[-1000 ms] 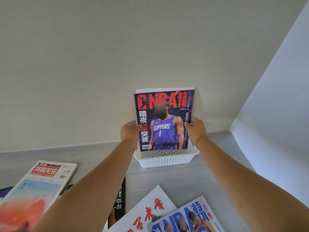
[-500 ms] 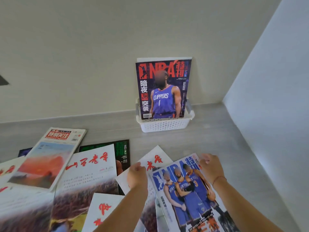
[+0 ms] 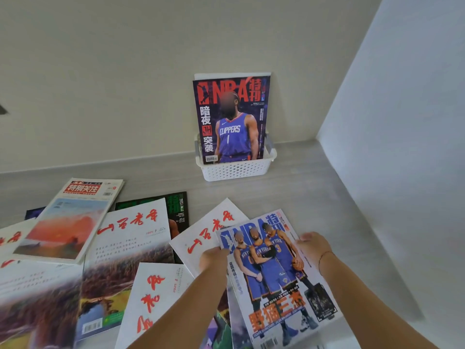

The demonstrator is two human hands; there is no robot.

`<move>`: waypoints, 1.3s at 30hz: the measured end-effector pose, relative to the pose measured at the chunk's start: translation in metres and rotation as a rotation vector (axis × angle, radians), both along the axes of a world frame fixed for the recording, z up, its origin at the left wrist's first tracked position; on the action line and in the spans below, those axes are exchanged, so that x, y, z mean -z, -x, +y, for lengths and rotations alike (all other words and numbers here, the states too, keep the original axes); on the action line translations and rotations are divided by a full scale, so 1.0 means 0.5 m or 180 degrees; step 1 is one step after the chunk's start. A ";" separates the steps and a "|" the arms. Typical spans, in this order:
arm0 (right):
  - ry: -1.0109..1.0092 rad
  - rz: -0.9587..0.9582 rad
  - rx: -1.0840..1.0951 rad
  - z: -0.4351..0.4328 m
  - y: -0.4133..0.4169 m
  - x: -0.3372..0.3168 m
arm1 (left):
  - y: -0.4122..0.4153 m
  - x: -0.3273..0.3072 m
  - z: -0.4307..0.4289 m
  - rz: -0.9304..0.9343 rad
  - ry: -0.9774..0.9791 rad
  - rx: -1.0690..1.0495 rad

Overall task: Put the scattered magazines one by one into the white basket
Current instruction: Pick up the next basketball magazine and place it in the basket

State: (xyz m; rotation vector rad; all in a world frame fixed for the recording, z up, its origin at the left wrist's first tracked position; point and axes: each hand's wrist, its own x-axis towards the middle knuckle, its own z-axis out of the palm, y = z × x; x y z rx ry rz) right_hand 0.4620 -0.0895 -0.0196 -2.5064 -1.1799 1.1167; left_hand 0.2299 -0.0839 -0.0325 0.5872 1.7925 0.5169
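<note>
While only the Clippers magazine (image 3: 231,122) and what looks like a second, white-edged one behind it stand upright in the white basket (image 3: 236,170) at upper centre of the frame, the task is judged to be at an early stage. The left hand (image 3: 214,258) and right hand (image 3: 313,248) each grip a side edge of the Knicks magazine (image 3: 274,268) at lower right. Whether it is clear of the pile beneath cannot be told. At least seven more lie overlapped on the grey table (image 3: 314,187), lower left to centre, awaiting removal.
</note>
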 end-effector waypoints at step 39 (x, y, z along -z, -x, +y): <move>-0.2724 0.1326 0.0042 0.504 0.046 -0.281 | 0.082 -0.325 0.515 -0.0154 -0.2568 -0.0117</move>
